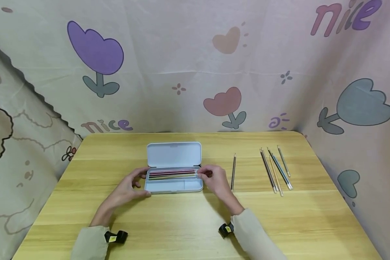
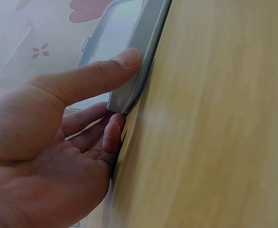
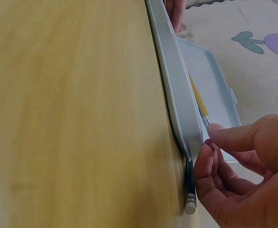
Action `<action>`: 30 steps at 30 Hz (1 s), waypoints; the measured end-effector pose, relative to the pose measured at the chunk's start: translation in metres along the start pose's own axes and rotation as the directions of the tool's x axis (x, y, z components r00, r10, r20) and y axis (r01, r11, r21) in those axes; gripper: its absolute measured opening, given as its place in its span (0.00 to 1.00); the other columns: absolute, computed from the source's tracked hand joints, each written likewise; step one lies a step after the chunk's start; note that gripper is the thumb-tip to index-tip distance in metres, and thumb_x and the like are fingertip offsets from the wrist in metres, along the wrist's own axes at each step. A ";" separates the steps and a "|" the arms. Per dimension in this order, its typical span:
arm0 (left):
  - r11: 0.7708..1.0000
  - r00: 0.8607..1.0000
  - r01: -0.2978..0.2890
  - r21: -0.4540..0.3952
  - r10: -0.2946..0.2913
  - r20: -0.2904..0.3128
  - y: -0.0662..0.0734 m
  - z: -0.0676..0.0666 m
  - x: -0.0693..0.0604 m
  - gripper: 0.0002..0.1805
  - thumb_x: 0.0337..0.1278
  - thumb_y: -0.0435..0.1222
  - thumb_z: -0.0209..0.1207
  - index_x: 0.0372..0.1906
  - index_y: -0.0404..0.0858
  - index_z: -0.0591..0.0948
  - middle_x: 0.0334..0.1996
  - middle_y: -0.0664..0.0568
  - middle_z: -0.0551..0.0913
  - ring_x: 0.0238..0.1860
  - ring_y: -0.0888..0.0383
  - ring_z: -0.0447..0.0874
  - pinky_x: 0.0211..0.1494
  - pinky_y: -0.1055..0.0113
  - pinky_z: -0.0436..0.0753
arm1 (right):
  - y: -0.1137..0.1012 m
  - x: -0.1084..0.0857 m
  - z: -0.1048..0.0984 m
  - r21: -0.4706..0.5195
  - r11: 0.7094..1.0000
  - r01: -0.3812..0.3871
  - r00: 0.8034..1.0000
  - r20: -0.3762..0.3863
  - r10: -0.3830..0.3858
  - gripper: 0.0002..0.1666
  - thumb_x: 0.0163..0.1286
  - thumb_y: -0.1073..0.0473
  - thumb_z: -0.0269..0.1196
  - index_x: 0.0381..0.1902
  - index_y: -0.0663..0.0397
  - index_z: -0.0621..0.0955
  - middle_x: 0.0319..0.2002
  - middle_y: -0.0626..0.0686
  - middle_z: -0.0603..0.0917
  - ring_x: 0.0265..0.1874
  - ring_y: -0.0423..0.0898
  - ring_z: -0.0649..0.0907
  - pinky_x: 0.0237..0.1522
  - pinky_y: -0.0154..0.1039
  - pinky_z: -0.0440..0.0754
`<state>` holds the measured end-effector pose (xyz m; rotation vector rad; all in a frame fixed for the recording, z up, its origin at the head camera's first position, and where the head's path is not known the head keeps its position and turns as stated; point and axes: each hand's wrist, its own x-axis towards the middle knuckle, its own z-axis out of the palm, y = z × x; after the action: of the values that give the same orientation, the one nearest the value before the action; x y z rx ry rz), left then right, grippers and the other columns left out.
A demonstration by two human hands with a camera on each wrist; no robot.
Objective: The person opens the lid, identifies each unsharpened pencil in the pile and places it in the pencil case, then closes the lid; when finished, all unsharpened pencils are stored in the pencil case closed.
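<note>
A pale blue pencil case point(image 1: 169, 189) lies on the table with its lid point(image 1: 174, 154) raised at the back. Several pencils point(image 1: 170, 174), dark red, dark and yellowish, lie lengthwise in its rear compartment. My left hand point(image 1: 130, 186) grips the case's left end, its thumb along the front wall and its fingers round the side. At the right end, my right hand point(image 1: 216, 178) pinches a pencil's end between thumb and fingertips; the fingers hide most of that end. The right wrist view shows a yellow pencil point(image 3: 199, 100) with a metal ferrule close to the thumb.
On the table point(image 1: 182, 224), a dark pencil point(image 1: 233, 172) lies right of the case. Farther right are several loose pencils, among them a blue one point(image 1: 281, 169). A white-tipped dark pencil point(image 3: 190, 185) shows by the case's corner. A patterned cloth point(image 1: 169, 65) hangs behind.
</note>
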<state>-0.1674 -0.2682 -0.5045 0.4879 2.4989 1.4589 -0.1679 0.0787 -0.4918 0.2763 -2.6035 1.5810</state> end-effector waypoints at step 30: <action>1.000 1.000 0.001 -0.005 -0.001 0.003 0.002 0.000 0.000 0.49 0.45 0.34 0.78 0.74 0.36 0.67 0.59 0.40 0.77 0.47 0.46 0.71 0.48 0.63 0.72 | -0.002 -0.017 -0.036 0.062 0.998 -0.010 0.997 -0.073 0.014 0.10 0.67 0.71 0.67 0.46 0.64 0.86 0.37 0.53 0.86 0.38 0.49 0.84 0.41 0.38 0.85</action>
<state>-0.1668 -0.2673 -0.5026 0.4876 2.4922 1.4636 -0.1514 0.1119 -0.4758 0.2030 -2.5100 1.6452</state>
